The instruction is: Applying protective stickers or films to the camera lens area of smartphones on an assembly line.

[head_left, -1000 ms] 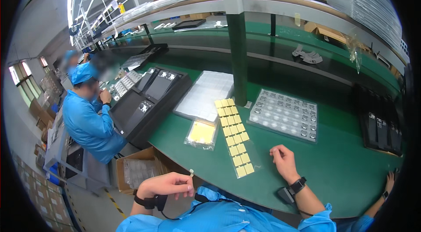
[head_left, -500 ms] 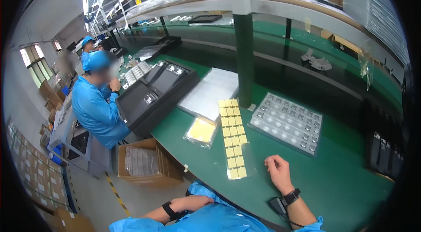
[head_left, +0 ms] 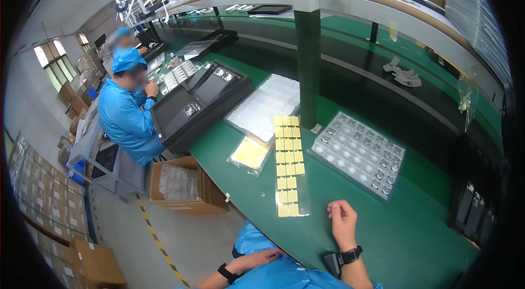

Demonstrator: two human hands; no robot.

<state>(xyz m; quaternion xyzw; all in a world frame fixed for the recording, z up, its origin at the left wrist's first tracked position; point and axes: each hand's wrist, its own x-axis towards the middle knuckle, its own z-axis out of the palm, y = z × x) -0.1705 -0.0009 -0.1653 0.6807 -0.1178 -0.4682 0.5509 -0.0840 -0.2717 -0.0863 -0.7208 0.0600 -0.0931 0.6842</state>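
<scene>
My left hand (head_left: 266,257) rests on my lap below the table edge, a black band on its wrist. Its fingers look stretched out and hold nothing that I can see. On the green tabletop lies my right hand (head_left: 343,222), fingers loosely curled together, nothing visible in them. A dark watch-like device (head_left: 350,255) is strapped to that wrist. Just left of this hand is a clear sheet with rows of yellow square pads (head_left: 285,156), some spots on it bare. Beyond the hand sits a clear tray (head_left: 355,153) holding several small round metallic parts.
A bag of yellow pads (head_left: 249,153) lies beside a white compartmented tray (head_left: 265,104). A green post (head_left: 308,70) rises from the table. Black trays (head_left: 197,103) stand at the left, near a co-worker in blue (head_left: 128,114). An open carton (head_left: 210,196) is on the floor.
The whole view has shifted and turned slightly. The sheet of yellow pads appears to lie flatter. My right hand stays curled on the table; my left stays on my lap.
</scene>
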